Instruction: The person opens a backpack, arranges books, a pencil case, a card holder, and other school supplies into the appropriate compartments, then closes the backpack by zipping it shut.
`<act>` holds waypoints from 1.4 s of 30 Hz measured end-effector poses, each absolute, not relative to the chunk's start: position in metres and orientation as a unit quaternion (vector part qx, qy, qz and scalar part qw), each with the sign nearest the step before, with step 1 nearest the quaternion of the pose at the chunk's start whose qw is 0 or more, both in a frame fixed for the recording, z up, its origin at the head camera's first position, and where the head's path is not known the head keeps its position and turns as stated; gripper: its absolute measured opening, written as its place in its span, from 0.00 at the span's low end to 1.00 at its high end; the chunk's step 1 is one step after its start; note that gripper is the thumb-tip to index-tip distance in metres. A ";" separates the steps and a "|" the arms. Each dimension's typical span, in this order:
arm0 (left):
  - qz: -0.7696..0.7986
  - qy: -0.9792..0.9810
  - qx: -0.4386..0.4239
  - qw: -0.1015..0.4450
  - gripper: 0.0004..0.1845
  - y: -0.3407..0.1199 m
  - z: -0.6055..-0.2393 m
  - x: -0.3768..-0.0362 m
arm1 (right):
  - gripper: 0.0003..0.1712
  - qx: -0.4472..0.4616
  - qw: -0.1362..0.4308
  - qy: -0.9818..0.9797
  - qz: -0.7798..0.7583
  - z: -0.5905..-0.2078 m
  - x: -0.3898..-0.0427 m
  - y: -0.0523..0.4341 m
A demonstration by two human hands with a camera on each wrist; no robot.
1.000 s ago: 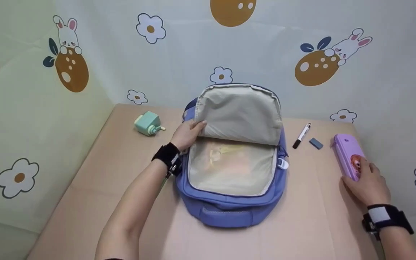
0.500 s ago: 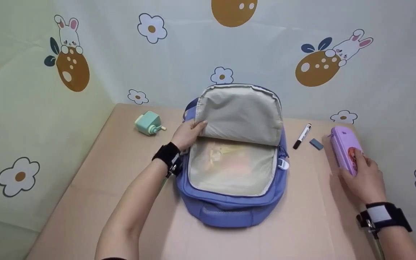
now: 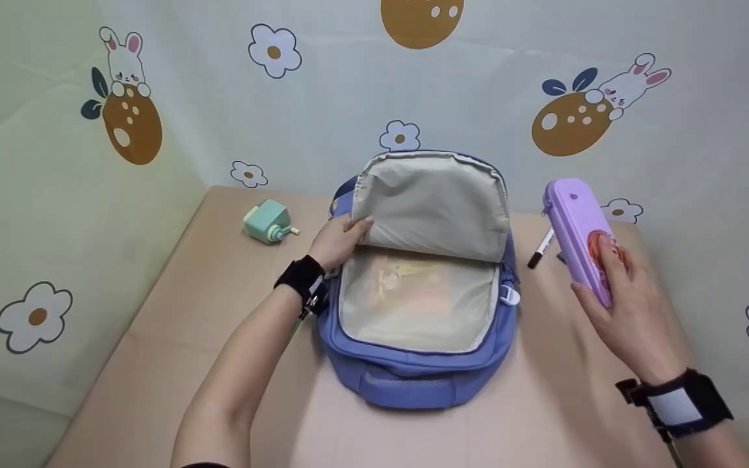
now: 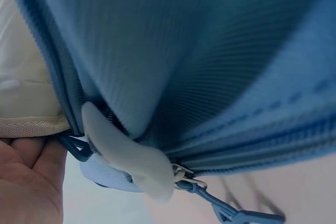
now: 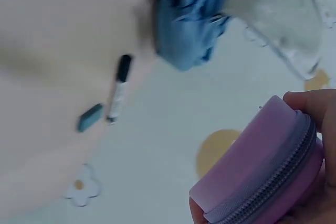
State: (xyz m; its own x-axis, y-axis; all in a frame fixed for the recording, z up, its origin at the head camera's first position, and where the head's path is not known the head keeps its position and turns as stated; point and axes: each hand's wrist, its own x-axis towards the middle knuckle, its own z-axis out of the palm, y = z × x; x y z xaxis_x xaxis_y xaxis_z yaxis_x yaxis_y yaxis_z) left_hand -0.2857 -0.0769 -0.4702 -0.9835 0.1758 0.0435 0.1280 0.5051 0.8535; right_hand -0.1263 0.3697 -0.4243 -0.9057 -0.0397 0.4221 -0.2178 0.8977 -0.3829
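A blue backpack lies on the table with its front flap folded up, baring the pale lining and a see-through pocket with something yellow and pink behind it. My left hand pinches the flap's left edge; the left wrist view shows the fingers under the beige hem, beside zip pulls. My right hand grips a purple zipped pencil case and holds it above the table, right of the backpack. In the right wrist view the case is tilted, its zip facing the camera.
A marker lies right of the backpack, partly behind the pencil case. An eraser lies beside it. At the back left stands a mint-green pencil sharpener with a crank. Printed cloth walls bound the table behind and at the sides.
My right hand has lifted the pencil case off the table's right side and carried it left and up, now overlapping the marker and eraser. The left hand and backpack have stayed put.
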 end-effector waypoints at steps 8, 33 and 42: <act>0.496 0.864 0.082 0.029 0.23 -0.076 -0.467 -0.285 | 0.51 0.132 0.234 -0.923 0.275 -0.401 -0.104 0.325; 0.535 0.840 0.086 0.025 0.22 -0.074 -0.452 -0.285 | 0.43 0.281 0.071 -0.942 0.171 -0.438 -0.118 0.236; 0.561 0.823 0.081 0.032 0.21 -0.074 -0.451 -0.284 | 0.43 0.219 0.030 -0.963 0.152 -0.444 -0.143 0.225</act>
State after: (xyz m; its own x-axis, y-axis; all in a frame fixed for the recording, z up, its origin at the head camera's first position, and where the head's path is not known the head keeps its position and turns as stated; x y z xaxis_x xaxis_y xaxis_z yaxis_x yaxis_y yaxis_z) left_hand -0.2837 -0.0743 -0.4509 -0.9848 0.1694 0.0384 0.0978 0.3583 0.9285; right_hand -0.1434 0.2246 -0.4438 -0.9022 -0.4130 0.1242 -0.4312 0.8579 -0.2794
